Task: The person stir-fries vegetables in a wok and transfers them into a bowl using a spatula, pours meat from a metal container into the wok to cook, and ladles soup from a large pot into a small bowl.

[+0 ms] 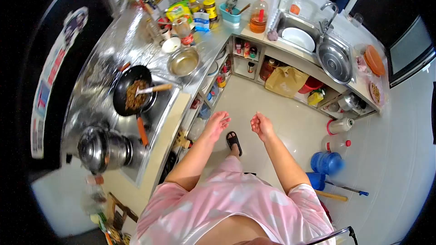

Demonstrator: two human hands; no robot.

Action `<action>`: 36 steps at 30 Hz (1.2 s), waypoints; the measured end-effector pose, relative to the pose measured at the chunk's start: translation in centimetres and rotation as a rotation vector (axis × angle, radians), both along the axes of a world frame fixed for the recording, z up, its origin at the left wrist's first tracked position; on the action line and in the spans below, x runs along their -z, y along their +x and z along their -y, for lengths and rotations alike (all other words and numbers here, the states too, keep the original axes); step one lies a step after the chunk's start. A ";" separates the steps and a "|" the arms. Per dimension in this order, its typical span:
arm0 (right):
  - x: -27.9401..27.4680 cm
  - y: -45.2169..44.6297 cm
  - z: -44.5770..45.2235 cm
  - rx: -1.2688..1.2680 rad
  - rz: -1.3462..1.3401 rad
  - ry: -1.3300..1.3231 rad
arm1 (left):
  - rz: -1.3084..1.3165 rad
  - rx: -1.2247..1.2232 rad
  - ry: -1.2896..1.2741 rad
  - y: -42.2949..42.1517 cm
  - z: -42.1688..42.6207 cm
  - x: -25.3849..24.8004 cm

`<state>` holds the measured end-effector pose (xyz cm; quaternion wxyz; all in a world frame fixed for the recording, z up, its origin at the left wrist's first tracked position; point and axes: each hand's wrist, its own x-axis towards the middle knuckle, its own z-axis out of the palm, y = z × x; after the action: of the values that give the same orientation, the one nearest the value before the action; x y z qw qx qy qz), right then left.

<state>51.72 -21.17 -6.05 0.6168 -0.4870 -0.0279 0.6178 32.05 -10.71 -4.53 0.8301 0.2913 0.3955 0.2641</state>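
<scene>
My left hand point(218, 124) hangs in the air over the floor, fingers loosely curled but apart, holding nothing. Level with it, my right hand point(261, 126) is raised with its fingers bent inward; whether anything small is in them I cannot make out. Neither hand touches a surface. Left of my left hand, a black wok point(121, 91) on the stove holds browned food point(135, 95) and a spatula with a wooden handle point(161, 88). Behind the wok stands a steel bowl point(183, 61). A lidded steel pot point(97, 149) is nearer to me.
A sink point(335, 61) with a white basin point(298, 39) is at the back right. An oil jug point(259, 16) and a teal basket point(230, 16) stand on the back counter. Blue bottle point(326, 163) and thermos point(340, 126) stand on the floor at right.
</scene>
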 end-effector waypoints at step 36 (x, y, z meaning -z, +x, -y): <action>44.6 2.9 -55.2 -0.603 0.592 -0.132 | -0.216 -0.526 -0.180 13.9 -29.6 34.2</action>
<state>54.63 34.04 -50.66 0.3416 -0.6518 -0.3051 0.6045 45.98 18.86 -38.75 0.7087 0.1304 0.5652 0.4016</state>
